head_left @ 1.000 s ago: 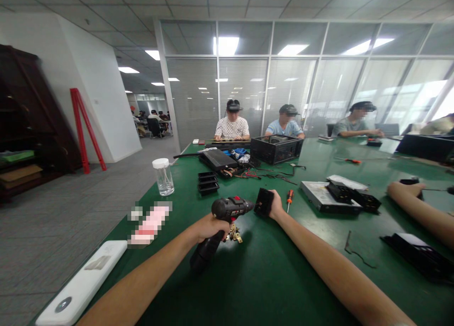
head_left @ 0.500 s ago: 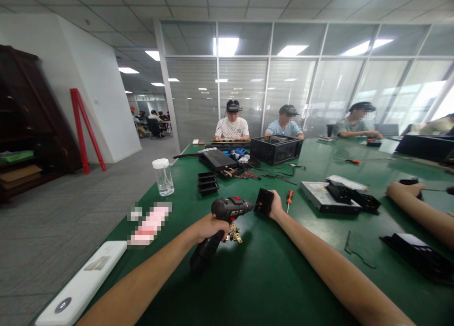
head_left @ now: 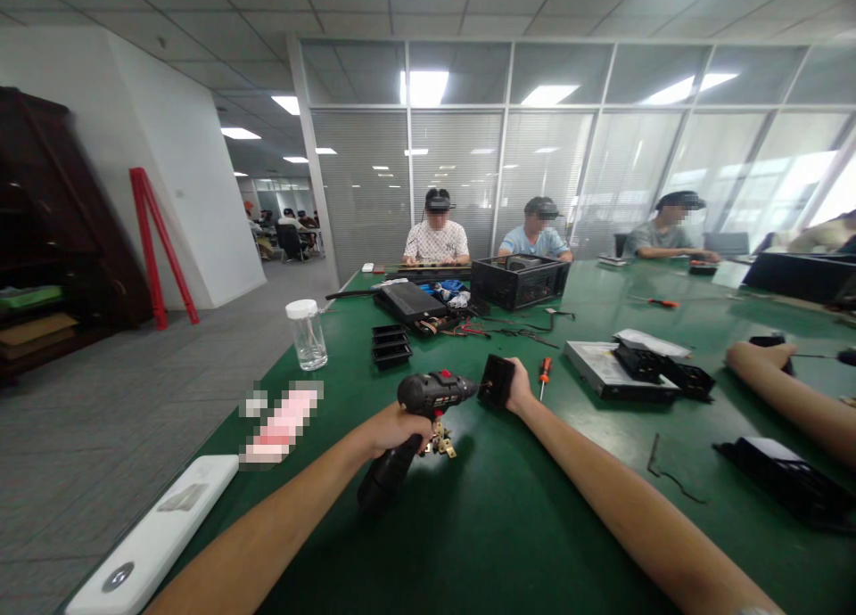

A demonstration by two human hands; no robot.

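My left hand [head_left: 399, 430] is wrapped round the grip of a black cordless drill [head_left: 428, 394], its nose pointing right. The drill's bit reaches the face of a small black plastic box [head_left: 495, 381]; whether it touches a screw there is too small to tell. My right hand [head_left: 520, 387] grips that box from its right side and holds it tilted above the table. Below the drill lies a small heap of brass-coloured metal pieces [head_left: 442, 442]. An orange-handled screwdriver [head_left: 546, 374] rests just right of my right hand.
On the green table [head_left: 401, 544] stand a clear jar [head_left: 310, 339], black trays [head_left: 391, 346], a black metal case [head_left: 520, 282] and a silver drive [head_left: 602, 370]. A long white device [head_left: 160, 526] lies along the left edge. A co-worker's arm [head_left: 795, 392] reaches in from the right.
The view has shifted very slightly. Both hands keep the drill and the black box in nearly the same place.
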